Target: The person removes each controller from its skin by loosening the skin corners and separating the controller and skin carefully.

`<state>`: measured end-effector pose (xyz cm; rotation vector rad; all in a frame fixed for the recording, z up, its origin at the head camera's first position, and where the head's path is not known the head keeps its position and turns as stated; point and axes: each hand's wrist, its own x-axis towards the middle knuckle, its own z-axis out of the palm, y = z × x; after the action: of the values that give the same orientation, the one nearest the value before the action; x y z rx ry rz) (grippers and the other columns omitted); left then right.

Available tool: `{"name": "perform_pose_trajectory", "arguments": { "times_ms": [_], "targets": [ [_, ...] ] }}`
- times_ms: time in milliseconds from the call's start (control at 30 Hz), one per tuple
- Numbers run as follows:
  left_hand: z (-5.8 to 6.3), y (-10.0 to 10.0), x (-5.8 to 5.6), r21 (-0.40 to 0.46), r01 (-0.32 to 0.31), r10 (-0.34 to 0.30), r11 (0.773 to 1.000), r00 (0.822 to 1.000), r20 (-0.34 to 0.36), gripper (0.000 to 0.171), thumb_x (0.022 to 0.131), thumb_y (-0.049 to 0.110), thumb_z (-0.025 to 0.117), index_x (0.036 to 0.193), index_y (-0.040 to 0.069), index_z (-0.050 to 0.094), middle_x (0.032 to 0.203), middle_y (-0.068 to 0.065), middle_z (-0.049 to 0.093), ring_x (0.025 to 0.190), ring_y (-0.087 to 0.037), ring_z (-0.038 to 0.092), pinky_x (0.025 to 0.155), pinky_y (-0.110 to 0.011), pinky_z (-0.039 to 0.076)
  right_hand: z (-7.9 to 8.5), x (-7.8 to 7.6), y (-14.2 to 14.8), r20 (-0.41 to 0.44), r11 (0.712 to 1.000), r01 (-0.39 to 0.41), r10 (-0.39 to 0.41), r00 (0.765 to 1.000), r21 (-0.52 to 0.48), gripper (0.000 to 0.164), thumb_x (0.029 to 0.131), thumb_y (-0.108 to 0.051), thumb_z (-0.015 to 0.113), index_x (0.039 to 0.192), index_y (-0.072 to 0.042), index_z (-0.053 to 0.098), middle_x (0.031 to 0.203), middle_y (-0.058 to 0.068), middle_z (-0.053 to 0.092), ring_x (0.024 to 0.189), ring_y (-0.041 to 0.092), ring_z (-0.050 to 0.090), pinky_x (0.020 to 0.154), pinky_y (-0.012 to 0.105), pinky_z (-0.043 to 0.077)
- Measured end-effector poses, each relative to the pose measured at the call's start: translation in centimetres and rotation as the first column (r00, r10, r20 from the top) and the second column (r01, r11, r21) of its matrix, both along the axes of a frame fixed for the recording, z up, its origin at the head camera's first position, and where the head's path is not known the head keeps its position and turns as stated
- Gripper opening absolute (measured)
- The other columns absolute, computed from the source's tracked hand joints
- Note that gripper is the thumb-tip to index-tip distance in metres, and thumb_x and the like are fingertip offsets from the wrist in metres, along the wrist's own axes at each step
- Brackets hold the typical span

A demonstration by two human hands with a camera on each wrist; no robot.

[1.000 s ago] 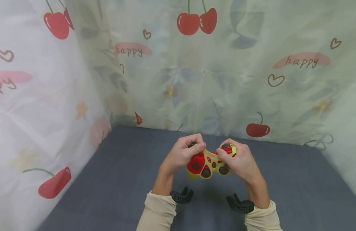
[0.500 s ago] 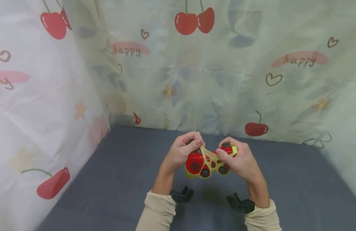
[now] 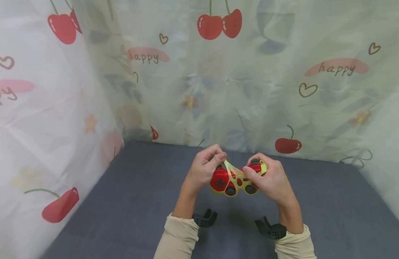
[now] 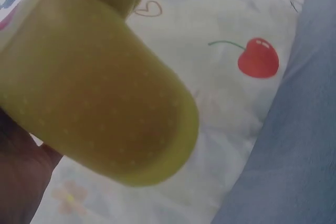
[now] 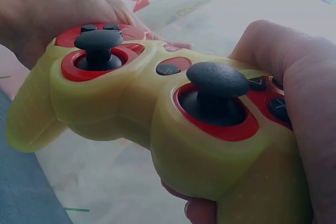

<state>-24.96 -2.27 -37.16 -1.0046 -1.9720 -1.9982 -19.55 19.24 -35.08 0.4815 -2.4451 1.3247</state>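
A red game controller [image 3: 220, 178] with black thumbsticks [image 5: 218, 80] is held in the air over the table, partly inside a translucent yellow silicone cover [image 3: 230, 168]. My left hand [image 3: 200, 167] pinches the cover's far edge between thumb and fingers, stretching a strip of it up from the controller's top. The red left face with its direction buttons shows bare beside that strip. On the other side, my right hand [image 3: 268, 180] grips the controller's right end, thumb on top. In the left wrist view, the yellow cover [image 4: 115, 98] still wraps a handle from below.
Below the hands lies a dark blue-grey tabletop [image 3: 147, 194]. Printed curtains with cherries stand behind it [image 3: 228, 108] and along the left [image 3: 57, 136]. Black brackets [image 3: 205, 218] are strapped at both wrists, near the beige sleeves [image 3: 178, 235].
My left hand has moved up slightly, drawing the cover's edge away so the stretched strip is longer and more red shows at the upper left. The right hand keeps its grip.
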Motion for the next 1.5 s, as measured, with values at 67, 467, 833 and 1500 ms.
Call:
{"name": "perform_pose_trajectory", "arguments": {
  "times_ms": [67, 467, 833, 1500],
  "targets": [
    [0.0, -0.1, 0.0, -0.022, -0.03, 0.03, 0.999, 1.0, 0.001, 0.026, 0.104, 0.013, 0.058, 0.08, 0.005, 0.053, 0.07, -0.003, 0.041, 0.056, -0.011, 0.037, 0.055, -0.022, 0.035, -0.1, 0.0, -0.1, -0.006, 1.0, 0.008, -0.008, 1.0, 0.008, 0.011, 0.092, -0.013, 0.072, 0.091, -0.01, 0.061, 0.06, 0.003, 0.054, 0.043, 0.013, 0.047, 0.042, 0.028, 0.044],
    [-0.1, -0.4, 0.0, -0.021, -0.126, 0.127, 0.992, 0.991, 0.051, 0.023, 0.102, 0.017, 0.063, 0.083, 0.003, 0.066, 0.066, -0.003, 0.046, 0.053, -0.009, 0.043, 0.052, -0.021, 0.039, -0.4, -0.2, -0.8, -0.021, 0.998, 0.026, -0.027, 0.999, -0.049, 0.009, 0.093, -0.013, 0.071, 0.091, -0.009, 0.063, 0.057, 0.0, 0.054, 0.043, 0.012, 0.047, 0.041, 0.028, 0.043],
    [-0.3, -0.6, -0.3, 0.054, -0.153, 0.15, 0.987, 0.987, 0.054, 0.021, 0.101, 0.015, 0.063, 0.086, 0.001, 0.069, 0.068, -0.004, 0.053, 0.049, -0.01, 0.046, 0.048, -0.022, 0.041, -0.8, -1.0, -1.7, 0.112, 0.966, 0.235, -0.223, 0.968, -0.105, 0.026, 0.095, -0.032, 0.071, 0.097, -0.006, 0.071, 0.058, -0.003, 0.054, 0.047, 0.014, 0.051, 0.045, 0.027, 0.044],
    [-0.9, 1.1, -0.1, 0.082, 0.023, -0.008, 0.996, 0.984, -0.178, 0.018, 0.096, 0.014, 0.068, 0.089, -0.002, 0.075, 0.074, -0.016, 0.062, 0.062, -0.012, 0.049, 0.057, -0.025, 0.043, -1.2, -1.5, 1.8, 0.115, 0.926, 0.342, -0.327, 0.938, -0.158, 0.029, 0.093, -0.03, 0.073, 0.092, -0.001, 0.071, 0.051, -0.009, 0.05, 0.043, 0.014, 0.048, 0.042, 0.026, 0.041]
  ]
}}
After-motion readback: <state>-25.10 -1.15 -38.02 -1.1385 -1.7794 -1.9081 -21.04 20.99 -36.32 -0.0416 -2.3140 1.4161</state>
